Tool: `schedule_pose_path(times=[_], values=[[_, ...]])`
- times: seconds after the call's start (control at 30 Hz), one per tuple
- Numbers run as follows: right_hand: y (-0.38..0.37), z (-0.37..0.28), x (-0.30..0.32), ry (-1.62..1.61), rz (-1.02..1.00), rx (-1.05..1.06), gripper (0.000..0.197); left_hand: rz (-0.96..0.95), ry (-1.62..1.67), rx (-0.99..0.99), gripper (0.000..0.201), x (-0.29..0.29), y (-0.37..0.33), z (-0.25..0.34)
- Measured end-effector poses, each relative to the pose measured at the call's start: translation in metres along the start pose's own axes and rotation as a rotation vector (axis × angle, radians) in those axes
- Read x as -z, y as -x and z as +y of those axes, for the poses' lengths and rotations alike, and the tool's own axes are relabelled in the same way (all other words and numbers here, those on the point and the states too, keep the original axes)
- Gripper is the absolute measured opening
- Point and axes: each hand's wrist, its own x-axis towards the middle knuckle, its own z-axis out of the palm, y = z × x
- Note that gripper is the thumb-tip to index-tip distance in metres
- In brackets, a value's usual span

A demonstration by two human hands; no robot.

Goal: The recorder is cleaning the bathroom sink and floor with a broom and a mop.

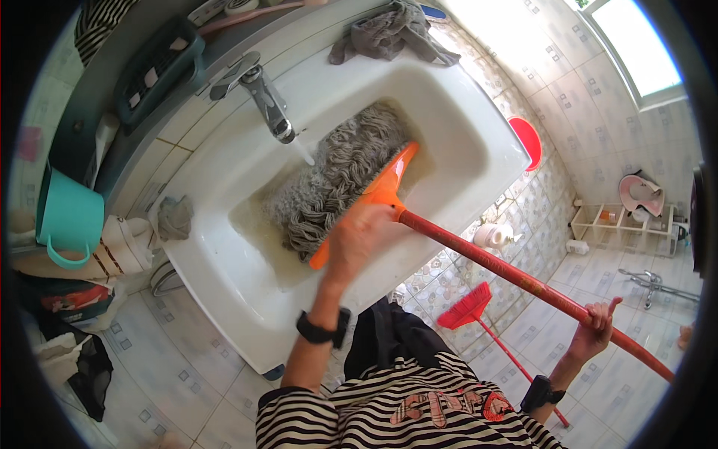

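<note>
A mop with grey yarn strands [366, 138] lies in the cloudy water of a white sink [217, 280]. Its orange head [390, 176] joins a long red handle [497, 268] that slants over the basin's front edge to the lower right. My left hand [359, 238], partly blurred, is closed at the orange head beside the handle socket. Farther down, my right hand [594, 329] is wrapped round the handle. Water runs from a chrome faucet [265, 101] onto the strands.
A grey cloth [393, 31] drapes over the sink's far corner, and a smaller rag [176, 217] lies on its left rim. At left hangs a turquoise cup [71, 213]. Behind the handle stands a red broom [465, 305]; a red basin [526, 142] is right of the sink.
</note>
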Motion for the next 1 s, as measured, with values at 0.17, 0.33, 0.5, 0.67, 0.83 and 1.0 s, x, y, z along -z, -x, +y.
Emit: schedule_pose_path(times=[0.17, 0.33, 0.5, 0.67, 0.83, 1.0], values=[[0.011, 0.010, 0.010, -0.050, 0.080, 0.006, 0.044, 0.065, -0.542, -0.282, 0.019, 0.022, -0.046, -0.069], [0.014, 0.009, 0.015, -0.060, 0.072, 0.002, 0.046, -0.032, -0.286, 0.018, 0.021, 0.004, -0.057, -0.084], [0.011, 0.009, 0.010, -0.046, 0.088, 0.000, 0.047, 0.010, -0.365, -0.101, 0.020, 0.001, -0.057, -0.091], [0.009, 0.006, 0.007, -0.047, 0.080, -0.001, 0.048, 0.014, -0.722, -0.373, 0.024, -0.010, -0.050, -0.076], [0.004, 0.004, -0.031, 0.183, 0.045, 0.107, 0.051, 0.006, -0.718, -0.279, 0.027, -0.020, -0.038, -0.099], [-0.011, 0.022, -0.101, 0.355, -0.337, 0.179, 0.057, 0.078, -0.937, -0.141, 0.024, -0.021, -0.020, -0.080]])
